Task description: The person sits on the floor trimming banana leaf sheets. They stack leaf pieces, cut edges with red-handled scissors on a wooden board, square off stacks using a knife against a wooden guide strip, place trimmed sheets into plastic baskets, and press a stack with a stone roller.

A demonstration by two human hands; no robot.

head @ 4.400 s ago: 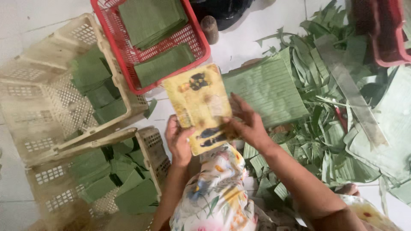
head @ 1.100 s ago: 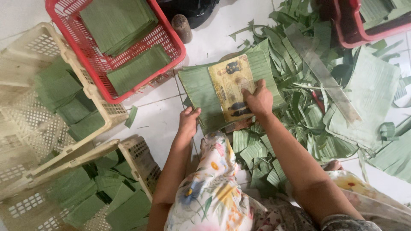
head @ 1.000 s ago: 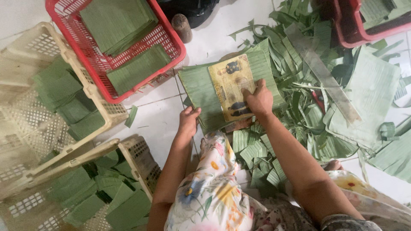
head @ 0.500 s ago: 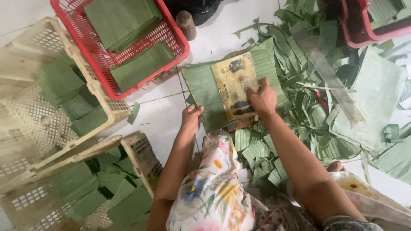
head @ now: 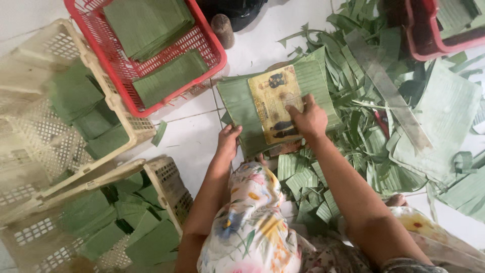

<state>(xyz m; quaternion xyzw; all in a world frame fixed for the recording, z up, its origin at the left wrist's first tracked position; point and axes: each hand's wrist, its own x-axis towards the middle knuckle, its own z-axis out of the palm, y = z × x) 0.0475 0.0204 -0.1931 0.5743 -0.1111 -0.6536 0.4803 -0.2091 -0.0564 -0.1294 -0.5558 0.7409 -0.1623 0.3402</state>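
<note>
1. Right hand (head: 309,120): palm down, fingers curled loosely, pressing flat on the yellow rectangular printed card (head: 275,103); it presses rather than grasps.
2. Yellow card: lies on top of the stack of broad green banana-leaf sheets (head: 237,103), its long side running away from the person, near the middle of the white tiled floor (head: 187,136).
3. Left hand (head: 228,143): fingers spread slightly and extended, fingertips resting on the near left edge of the leaf stack; nothing is clasped in it.
4. Red plastic mesh basket (head: 212,48): on the floor toward the upper left, just beyond the leaf stack, holding cut green leaf rectangles in tidy piles.
5. Two cream plastic mesh baskets (head: 129,126): at the left edge and lower left corner, tilted against one another, both holding folded green leaf pieces.
6. Heap of narrow green leaf trimmings (head: 364,126): spread over the floor to the right of the stack and down to the person's knees.
7. Long flat metal ruler (head: 389,91): lies slantwise on the trimmings at the right, well apart from both hands.
8. Second red basket (head: 429,45): upper right corner, only partly in view.
9. Floral-patterned garment (head: 252,222): covers the person's lap at the bottom edge.
</note>
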